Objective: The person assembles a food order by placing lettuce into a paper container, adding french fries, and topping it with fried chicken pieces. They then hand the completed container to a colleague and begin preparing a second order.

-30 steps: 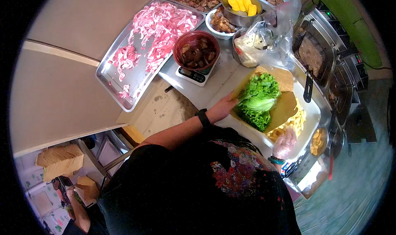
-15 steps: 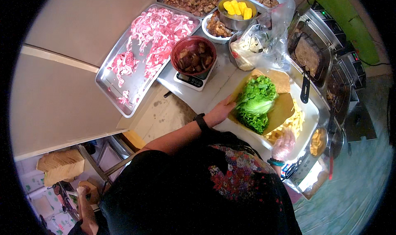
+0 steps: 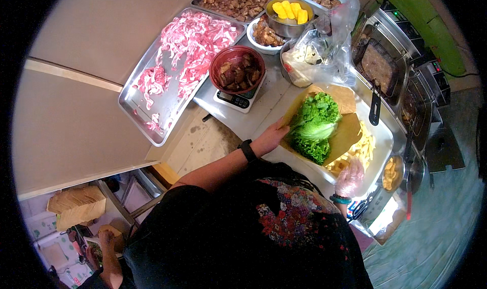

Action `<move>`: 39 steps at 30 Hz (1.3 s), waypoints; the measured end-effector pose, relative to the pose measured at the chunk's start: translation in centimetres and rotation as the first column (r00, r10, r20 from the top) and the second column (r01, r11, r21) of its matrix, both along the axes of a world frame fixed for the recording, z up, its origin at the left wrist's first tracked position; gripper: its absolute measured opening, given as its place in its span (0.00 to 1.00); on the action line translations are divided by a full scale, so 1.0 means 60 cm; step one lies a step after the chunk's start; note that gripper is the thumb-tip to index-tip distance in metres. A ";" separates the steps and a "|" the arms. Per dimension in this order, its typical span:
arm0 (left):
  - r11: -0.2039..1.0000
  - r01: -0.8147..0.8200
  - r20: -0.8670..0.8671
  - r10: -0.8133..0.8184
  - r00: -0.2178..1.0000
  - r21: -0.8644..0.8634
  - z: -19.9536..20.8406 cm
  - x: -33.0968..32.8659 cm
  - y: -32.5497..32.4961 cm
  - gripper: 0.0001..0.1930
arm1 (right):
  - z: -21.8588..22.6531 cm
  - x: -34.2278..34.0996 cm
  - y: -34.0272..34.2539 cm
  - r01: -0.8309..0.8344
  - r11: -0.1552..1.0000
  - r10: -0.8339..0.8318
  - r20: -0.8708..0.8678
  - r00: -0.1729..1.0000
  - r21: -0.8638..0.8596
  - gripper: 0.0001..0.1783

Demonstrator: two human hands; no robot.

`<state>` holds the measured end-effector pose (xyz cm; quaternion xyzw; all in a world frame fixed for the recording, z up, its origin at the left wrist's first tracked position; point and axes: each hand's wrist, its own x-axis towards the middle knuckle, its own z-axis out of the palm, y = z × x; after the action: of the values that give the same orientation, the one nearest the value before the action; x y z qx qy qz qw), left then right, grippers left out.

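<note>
My left hand, bare, grips the near left edge of an open brown paper food box. Green lettuce leaves fill the box, which rests over a white tray. Pale yellow french fries lie in that tray, partly covered by the box. At the tray's near end my right hand, in a clear plastic glove, has its fingers curled down among the fries. Its fingertips are partly hidden, and how many fries it grasps I cannot make out.
Left of the box, a reddish-brown bowl of meat sits on a kitchen scale. Beyond lies a metal tray of raw sliced meat. Fryers stand at right. A co-worker's hands work at lower left.
My hands, the box and the lettuce stay nearly in place. At lower left, the co-worker's hands have shifted slightly.
</note>
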<state>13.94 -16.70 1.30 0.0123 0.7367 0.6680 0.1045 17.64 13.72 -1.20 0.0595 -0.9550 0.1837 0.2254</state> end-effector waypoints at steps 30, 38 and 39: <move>0.999 -0.026 0.156 0.030 0.987 -0.027 0.002 -0.004 -0.002 0.20 | 0.019 0.006 0.001 0.075 0.997 -0.076 0.053 0.996 0.023 0.23; 0.998 0.006 0.180 -0.019 0.984 0.069 -0.032 -0.005 -0.007 0.19 | 0.020 0.004 0.000 0.065 0.998 -0.066 0.048 0.997 0.012 0.24; 0.987 -0.009 0.186 -0.021 0.982 0.162 -0.031 -0.006 -0.005 0.19 | 0.018 0.004 0.000 0.073 0.997 -0.073 0.053 0.996 -0.001 0.24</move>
<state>13.61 -17.02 -0.58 -0.0398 0.6668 0.7236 0.1739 17.88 13.74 -0.14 0.0192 -0.9619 0.1780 0.2066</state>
